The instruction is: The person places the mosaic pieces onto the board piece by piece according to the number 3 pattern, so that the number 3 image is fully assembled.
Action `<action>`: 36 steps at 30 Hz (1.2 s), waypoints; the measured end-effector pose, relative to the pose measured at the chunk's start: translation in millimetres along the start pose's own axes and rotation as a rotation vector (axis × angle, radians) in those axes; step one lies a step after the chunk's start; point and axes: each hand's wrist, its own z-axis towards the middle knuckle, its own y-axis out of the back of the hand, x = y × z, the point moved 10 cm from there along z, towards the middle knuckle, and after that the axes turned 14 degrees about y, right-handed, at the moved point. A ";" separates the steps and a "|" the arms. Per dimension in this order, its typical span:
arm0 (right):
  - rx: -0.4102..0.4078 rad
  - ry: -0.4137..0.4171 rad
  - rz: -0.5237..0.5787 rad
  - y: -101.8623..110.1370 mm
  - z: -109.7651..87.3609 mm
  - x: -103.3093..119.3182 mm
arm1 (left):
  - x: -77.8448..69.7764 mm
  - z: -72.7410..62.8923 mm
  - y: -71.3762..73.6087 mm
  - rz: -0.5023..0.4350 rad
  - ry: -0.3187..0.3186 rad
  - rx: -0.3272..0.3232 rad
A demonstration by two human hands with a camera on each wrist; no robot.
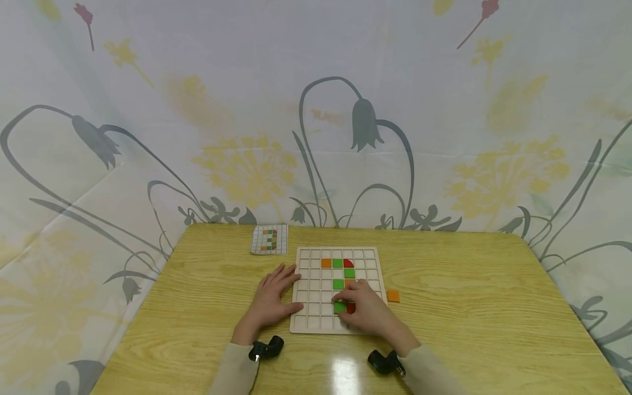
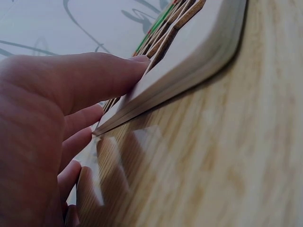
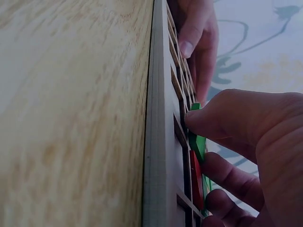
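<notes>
A pale wooden grid board (image 1: 313, 327) lies on the table, with square cells and colored tiles in some of them. My right hand (image 1: 370, 311) pinches a green square tile (image 1: 339, 308) between thumb and fingers, low on the board. In the right wrist view this green tile (image 3: 197, 144) sits slightly tilted at its cell, beside a red tile (image 3: 196, 182). My left hand (image 1: 270, 299) rests at the board's left edge, fingers spread and thumb on the rim. Farther up are an orange tile (image 1: 326, 263), several green tiles and a red rounded tile (image 1: 348, 263). My right fingers partly cover another orange tile.
One loose orange tile (image 1: 393, 296) lies on the table just right of the board. A small printed card (image 1: 255, 243) with a colored grid pattern lies beyond the board's upper left. A flower-patterned curtain (image 1: 237, 99) hangs behind the table (image 1: 469, 296).
</notes>
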 end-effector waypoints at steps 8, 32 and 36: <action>0.012 -0.005 0.005 -2.8 -0.6 -1.1 | 0.7 0.3 -0.6 0.009 0.016 0.017; 0.007 0.011 0.022 0.9 0.3 0.8 | -0.8 -0.5 0.3 0.001 0.000 0.009; 0.013 0.006 0.022 0.7 0.6 0.6 | -1.7 -0.7 1.0 0.004 0.004 0.012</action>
